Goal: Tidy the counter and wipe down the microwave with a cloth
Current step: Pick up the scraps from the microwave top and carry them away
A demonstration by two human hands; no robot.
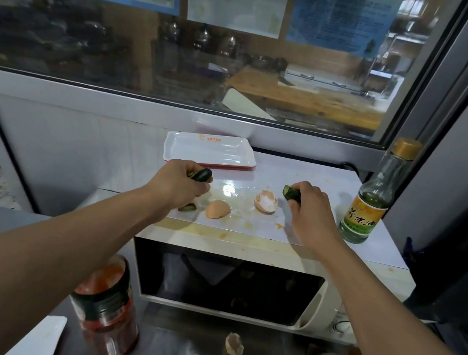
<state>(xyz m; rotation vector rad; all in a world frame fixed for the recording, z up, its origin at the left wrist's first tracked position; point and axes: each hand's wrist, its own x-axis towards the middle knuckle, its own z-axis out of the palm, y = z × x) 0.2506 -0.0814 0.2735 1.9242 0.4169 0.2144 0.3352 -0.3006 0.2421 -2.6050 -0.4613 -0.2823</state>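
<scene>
1. Two bare hands reach over the top of a white microwave oven [227,281] with a dark glass door, standing on a grey steel counter [188,331].
2. The left hand [177,182] curls its fingers around a dark green cucumber piece [201,174] near the middle of the microwave's top.
3. The right hand [309,207] pinches a second dark green cucumber piece [291,193] toward the top's right side.
4. Between the hands lie two broken brown eggshell halves [265,202]; a small green cucumber scrap [188,207] lies by the front edge, under the left hand.
5. A white rectangular tray with a red rim [211,150] sits at the top's back edge.
6. A clear glass bottle with a gold cap [373,200] stands upright at the right edge.
7. On the counter's front stand a red-filled jar [108,311] and another eggshell fragment [234,345].
</scene>
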